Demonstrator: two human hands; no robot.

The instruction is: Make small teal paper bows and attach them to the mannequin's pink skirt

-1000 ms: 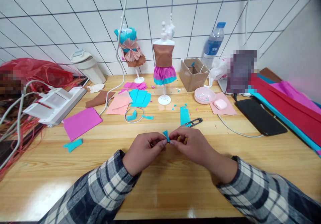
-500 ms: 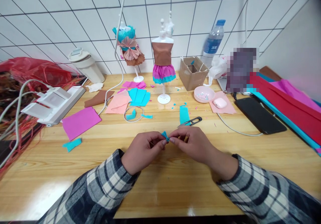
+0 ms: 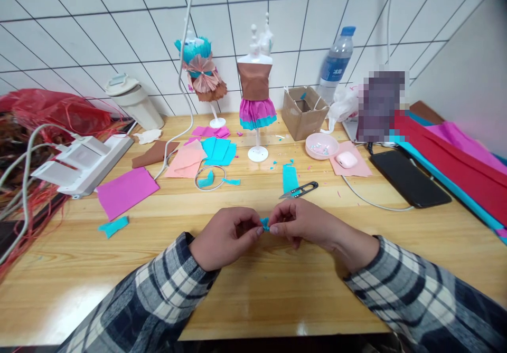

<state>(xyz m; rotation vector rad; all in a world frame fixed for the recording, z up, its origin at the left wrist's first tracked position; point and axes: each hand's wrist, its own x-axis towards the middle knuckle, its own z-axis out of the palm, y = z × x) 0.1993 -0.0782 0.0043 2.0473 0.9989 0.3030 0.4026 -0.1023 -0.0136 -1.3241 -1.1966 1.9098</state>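
Note:
Between my fingertips, just above the table's near middle, is a small gathered piece of turquoise crepe paper (image 3: 265, 225). My left hand (image 3: 229, 237) pinches its left side with thumb and forefinger. From the right, my right hand (image 3: 303, 223) pinches the other side, and the fingers hide much of the paper. Black thread snips (image 3: 300, 190) lie just beyond my right hand, over the end of a turquoise paper strip (image 3: 290, 178). Farther back stands a small dress form (image 3: 255, 81) in a brown top and a magenta skirt with a turquoise hem.
Paper sheets in turquoise (image 3: 219, 151), peach (image 3: 185, 159) and magenta (image 3: 127, 192) lie left of centre, near a wire ring (image 3: 210, 178). Behind are a second decorated form (image 3: 204, 73), a cardboard box (image 3: 304, 114) and a pink bowl (image 3: 321, 147). A power strip (image 3: 97, 165) sits left, a black phone (image 3: 410, 179) right.
The turquoise paper, whose bow-like end stuck up before, is now squeezed smaller between my fingertips. My right hand has turned slightly and its fingers have shifted. The view has moved a little.

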